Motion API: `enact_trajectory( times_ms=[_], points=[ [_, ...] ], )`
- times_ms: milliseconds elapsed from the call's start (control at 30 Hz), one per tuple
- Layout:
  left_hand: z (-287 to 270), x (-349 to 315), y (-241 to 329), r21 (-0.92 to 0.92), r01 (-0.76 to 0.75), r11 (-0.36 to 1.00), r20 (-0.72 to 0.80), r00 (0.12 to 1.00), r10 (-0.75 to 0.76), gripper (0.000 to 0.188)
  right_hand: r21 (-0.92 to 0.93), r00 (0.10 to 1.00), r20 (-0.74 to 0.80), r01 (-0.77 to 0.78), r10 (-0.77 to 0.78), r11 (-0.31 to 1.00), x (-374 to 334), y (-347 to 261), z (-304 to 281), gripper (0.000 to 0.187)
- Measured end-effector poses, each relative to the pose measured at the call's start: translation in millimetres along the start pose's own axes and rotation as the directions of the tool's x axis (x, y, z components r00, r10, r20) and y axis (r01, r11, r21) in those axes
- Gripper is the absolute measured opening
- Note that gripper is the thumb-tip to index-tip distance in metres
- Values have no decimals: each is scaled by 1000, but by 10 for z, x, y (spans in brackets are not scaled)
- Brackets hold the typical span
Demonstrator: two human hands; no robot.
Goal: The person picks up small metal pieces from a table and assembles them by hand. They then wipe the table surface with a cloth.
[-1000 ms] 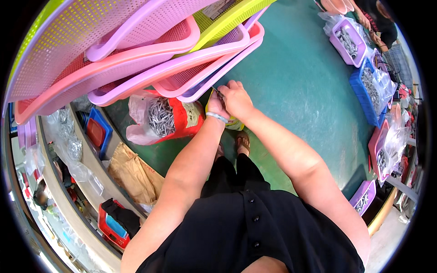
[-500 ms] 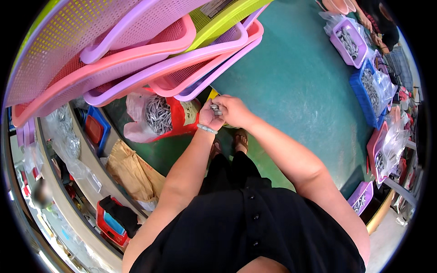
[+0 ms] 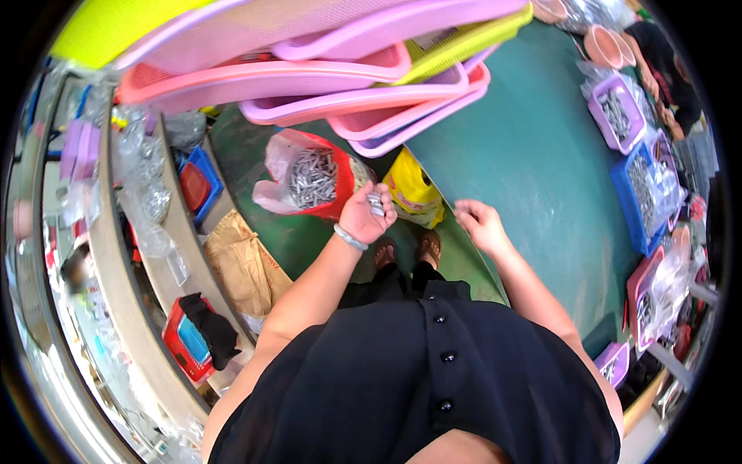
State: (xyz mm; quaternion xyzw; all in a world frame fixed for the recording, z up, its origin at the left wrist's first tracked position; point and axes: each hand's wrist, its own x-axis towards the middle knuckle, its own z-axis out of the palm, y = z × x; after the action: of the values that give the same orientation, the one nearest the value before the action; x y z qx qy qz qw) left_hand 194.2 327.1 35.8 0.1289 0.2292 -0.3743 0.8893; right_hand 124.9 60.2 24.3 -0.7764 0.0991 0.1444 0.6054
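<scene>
Several small grey metal pieces (image 3: 376, 203) lie in the cupped palm of my left hand (image 3: 367, 220), which faces up beside a red bag (image 3: 332, 207). The bag stands open, and a heap of similar grey metal pieces (image 3: 313, 178) fills it. Apart from it, my right hand (image 3: 481, 226) is over the near left edge of the green surface (image 3: 541, 185). Its fingers are curled together, and whatever they may hold is hidden. A yellow bag (image 3: 413, 189) stands below, between my two hands.
Stacked pink, purple and lime plastic baskets (image 3: 332, 81) lean at the upper left. Purple (image 3: 618, 116) and blue trays (image 3: 638, 201) of metal pieces line the right side, near another person's arm (image 3: 657, 97). Shelves (image 3: 135, 271) with a brown paper sack (image 3: 243, 267) run along my left.
My hands, together before, are now apart: the right has drawn away to the right, while the left keeps the metal pieces in its palm. The view has shifted, showing more of the yellow bag.
</scene>
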Motion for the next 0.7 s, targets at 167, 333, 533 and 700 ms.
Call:
enact_trajectory(
  times_ms=[167, 333, 533, 700],
  points=[
    [145, -425, -192, -16, -42, 999, 50, 998, 43, 30, 91, 997, 71, -14, 8, 996, -263, -111, 50, 27],
    [500, -721, -433, -34, -163, 986, 84, 983, 165, 38, -75, 795, 178, 598, -580, 798, -326, -1249, 317, 40],
    [897, -923, -531, 75, -235, 969, 232, 949, 212, 41, -246, 541, 304, 840, -784, 484, -353, -1672, 412, 53],
    [1063, -1144, -548, 158, -226, 961, 273, 946, 178, 44, -65, 565, 271, 818, -779, 571, -373, -1698, 408, 45]
  ],
)
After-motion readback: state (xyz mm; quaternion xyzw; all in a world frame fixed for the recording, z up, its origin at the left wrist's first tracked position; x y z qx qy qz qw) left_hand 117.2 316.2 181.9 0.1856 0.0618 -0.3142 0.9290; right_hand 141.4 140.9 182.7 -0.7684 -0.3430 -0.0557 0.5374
